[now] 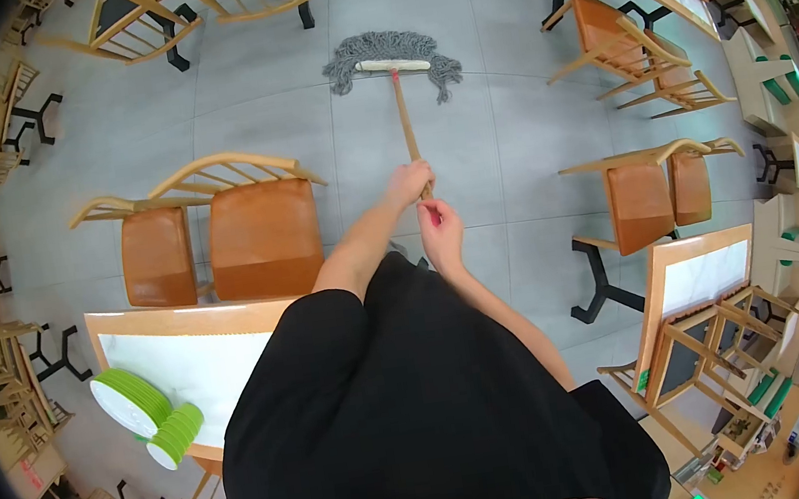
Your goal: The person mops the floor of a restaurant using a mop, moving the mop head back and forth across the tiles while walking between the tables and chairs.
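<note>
Here | grey mop (388, 47), stringy, fanned out | wooden handle (406, 122) | left grip (409, 184) clamped round handle | right grip (442, 232) curled closed at its end

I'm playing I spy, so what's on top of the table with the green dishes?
A big stack of green dishes and a smaller green stack sit on the table. The black shirt hides the rest.

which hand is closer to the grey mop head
Your left. The left hand grips the wooden handle on the side toward the mop head; the right hand is farther back, by the handle's end nearest your body.
</note>
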`<move>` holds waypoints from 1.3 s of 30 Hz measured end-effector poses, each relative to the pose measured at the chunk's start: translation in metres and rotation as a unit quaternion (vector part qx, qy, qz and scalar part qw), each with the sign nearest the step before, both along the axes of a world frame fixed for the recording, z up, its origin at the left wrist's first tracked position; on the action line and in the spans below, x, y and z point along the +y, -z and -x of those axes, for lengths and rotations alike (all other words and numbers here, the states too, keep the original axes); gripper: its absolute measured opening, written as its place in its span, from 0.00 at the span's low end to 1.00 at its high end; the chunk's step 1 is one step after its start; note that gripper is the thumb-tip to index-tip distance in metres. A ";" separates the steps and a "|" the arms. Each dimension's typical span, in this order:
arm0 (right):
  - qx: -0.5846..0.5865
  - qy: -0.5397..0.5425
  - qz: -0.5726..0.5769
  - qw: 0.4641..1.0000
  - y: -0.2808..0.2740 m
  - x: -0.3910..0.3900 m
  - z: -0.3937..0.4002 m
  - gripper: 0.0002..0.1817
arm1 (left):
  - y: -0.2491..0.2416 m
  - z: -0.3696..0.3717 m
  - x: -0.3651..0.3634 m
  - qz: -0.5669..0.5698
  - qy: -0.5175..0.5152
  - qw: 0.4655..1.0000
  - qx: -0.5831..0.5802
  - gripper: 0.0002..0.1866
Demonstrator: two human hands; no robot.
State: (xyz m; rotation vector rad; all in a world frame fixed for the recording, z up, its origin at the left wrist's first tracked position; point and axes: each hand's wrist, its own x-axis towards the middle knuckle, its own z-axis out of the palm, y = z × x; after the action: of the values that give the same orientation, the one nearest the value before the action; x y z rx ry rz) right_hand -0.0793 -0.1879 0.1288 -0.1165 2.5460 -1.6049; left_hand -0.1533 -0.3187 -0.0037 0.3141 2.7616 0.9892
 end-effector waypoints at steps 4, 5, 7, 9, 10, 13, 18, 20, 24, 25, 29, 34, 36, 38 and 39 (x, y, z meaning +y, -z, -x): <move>0.132 0.020 -0.035 0.991 -0.025 -0.007 0.041 0.07 | -0.018 0.035 -0.005 -0.074 0.016 0.996 0.036 0.05; 0.122 0.042 -0.061 0.990 -0.023 -0.002 0.049 0.05 | -0.020 0.037 0.005 -0.108 -0.003 0.993 0.048 0.07; 0.105 0.063 -0.063 0.990 -0.025 0.007 0.058 0.04 | -0.027 0.039 0.019 -0.156 -0.026 0.985 0.065 0.09; 0.150 0.080 -0.071 0.983 -0.028 0.016 0.076 0.02 | -0.035 0.053 0.031 -0.179 -0.044 0.979 0.087 0.09; 0.164 0.079 -0.060 0.981 -0.031 0.019 0.091 0.02 | -0.033 0.066 0.036 -0.188 -0.054 0.977 0.090 0.09; 0.207 0.072 -0.023 0.975 -0.040 0.022 0.141 0.02 | -0.040 0.116 0.037 -0.194 -0.082 0.972 0.099 0.09; 0.271 0.022 0.006 0.962 -0.050 0.008 0.261 0.02 | -0.048 0.226 0.010 -0.187 -0.076 0.974 0.103 0.09; 0.245 0.011 0.022 0.969 -0.051 0.003 0.292 0.02 | -0.051 0.260 -0.003 -0.135 -0.039 0.986 0.084 0.10; 0.182 0.050 0.018 0.982 -0.041 0.004 0.338 0.02 | -0.037 0.310 -0.003 -0.091 -0.031 0.993 0.064 0.11; 0.180 0.066 0.007 0.981 -0.038 0.002 0.348 0.02 | -0.033 0.319 -0.002 -0.091 -0.046 0.993 0.064 0.11; 0.185 0.120 -0.033 0.975 -0.033 -0.007 0.390 0.02 | -0.026 0.358 -0.007 -0.091 -0.071 0.992 0.055 0.11; 0.101 0.264 0.019 0.959 -0.018 -0.013 0.463 0.03 | -0.029 0.444 -0.032 -0.014 0.045 0.998 0.049 0.09; -0.028 0.326 0.140 0.934 -0.011 -0.008 0.464 0.06 | -0.052 0.463 -0.050 0.011 0.149 0.989 0.016 0.09; -0.057 0.321 0.400 0.856 -0.010 -0.023 0.449 0.11 | -0.055 0.486 -0.068 0.033 0.209 0.977 0.022 0.07; -0.061 0.297 0.515 0.801 -0.015 -0.028 0.445 0.13 | -0.041 0.495 -0.076 0.030 0.212 0.977 0.025 0.07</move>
State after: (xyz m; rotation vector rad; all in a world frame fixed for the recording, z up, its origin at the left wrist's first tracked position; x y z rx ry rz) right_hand -0.5246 -0.2157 0.1433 0.7225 1.3516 -2.9125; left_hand -0.6482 -0.3946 0.0373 0.8829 2.5953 0.7925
